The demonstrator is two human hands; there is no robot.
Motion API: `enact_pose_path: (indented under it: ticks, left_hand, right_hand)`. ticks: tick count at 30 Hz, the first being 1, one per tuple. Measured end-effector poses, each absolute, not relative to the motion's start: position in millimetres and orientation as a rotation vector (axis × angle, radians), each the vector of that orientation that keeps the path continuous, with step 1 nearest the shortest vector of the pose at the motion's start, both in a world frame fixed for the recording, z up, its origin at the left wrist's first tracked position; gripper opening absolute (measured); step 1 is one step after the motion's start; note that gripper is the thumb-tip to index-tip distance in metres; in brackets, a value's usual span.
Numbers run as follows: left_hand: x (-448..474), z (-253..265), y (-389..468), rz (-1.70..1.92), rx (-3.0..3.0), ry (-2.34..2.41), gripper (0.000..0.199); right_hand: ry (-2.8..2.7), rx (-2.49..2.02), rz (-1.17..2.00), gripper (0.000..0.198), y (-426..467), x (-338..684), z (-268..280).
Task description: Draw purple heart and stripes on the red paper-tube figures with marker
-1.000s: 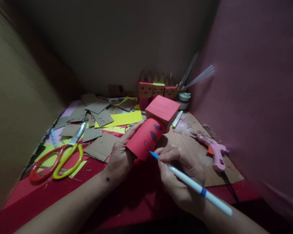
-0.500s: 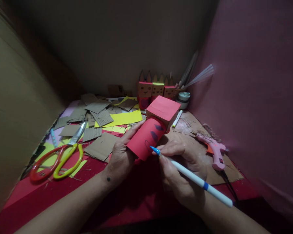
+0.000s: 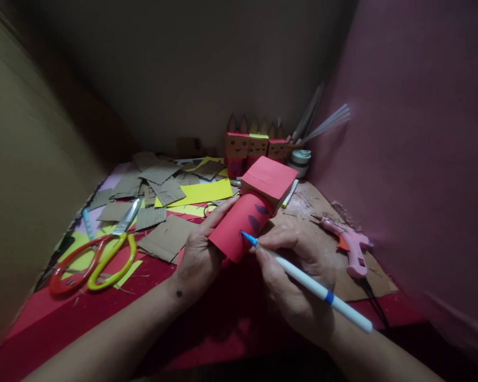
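Note:
My left hand (image 3: 201,246) is closed around a paper figure (image 3: 235,223), a red tube body with a box head (image 3: 269,178) topped in red. The figure lies tilted, its head to the upper right. Dark blue filled shapes show on the tube near the head, and a small outline is beside the pen tip. My right hand (image 3: 297,265) grips a white felt-tip pen (image 3: 310,284) with a blue tip, which touches the tube near its lower end. The head's front side is mostly turned away from view.
Scissors (image 3: 111,239) with red and yellow handles lie at left beside cardboard scraps (image 3: 167,239) and yellow paper (image 3: 207,192). Behind stand several finished-looking box-headed figures (image 3: 238,146) and a small jar (image 3: 300,162). A pink glue gun (image 3: 354,249) rests on cardboard at right.
The pen tip has moved slightly left and up along the tube, over the outline. The figure has shifted a little to the right in my left hand.

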State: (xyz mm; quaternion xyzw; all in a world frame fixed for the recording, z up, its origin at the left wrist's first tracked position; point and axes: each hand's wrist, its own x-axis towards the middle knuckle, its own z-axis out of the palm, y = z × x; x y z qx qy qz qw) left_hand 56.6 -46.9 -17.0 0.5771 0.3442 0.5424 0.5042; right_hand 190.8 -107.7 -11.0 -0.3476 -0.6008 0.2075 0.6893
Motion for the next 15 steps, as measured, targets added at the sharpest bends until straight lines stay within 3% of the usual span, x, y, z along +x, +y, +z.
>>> enact_pose_path:
  ticks: [15]
  left_hand:
    - [57.6,-11.5,-49.4,1.278,1.375,0.832,0.053]
  right_hand:
    - [-1.380,-0.791,0.406,0.020,-107.2,191.8,-9.8]
